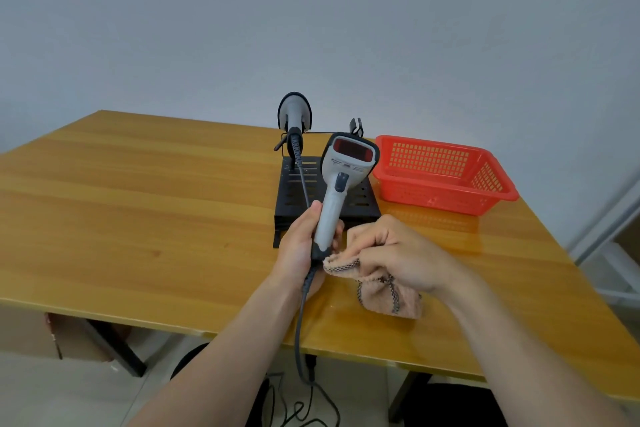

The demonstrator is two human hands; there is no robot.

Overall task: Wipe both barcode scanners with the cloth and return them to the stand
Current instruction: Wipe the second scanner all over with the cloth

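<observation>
We grip a white scanner (341, 191) by its handle in our left hand (301, 246); the thumb lies along the handle's left side and the fingers curl round behind it. The scanner stands upright above the near edge of the tabletop (138, 191), its red window facing us, its cable (300, 322) dropping over that edge. Our right hand (391, 253) clenches a pink cloth (388, 291), bunched under the curled fingers, one corner touching the handle's base just beside our left fingers. The second scanner (294, 114) sits in the black stand (294, 198) near the far edge. A red basket (446, 173) stands just beside the stand, toward the right edge.
</observation>
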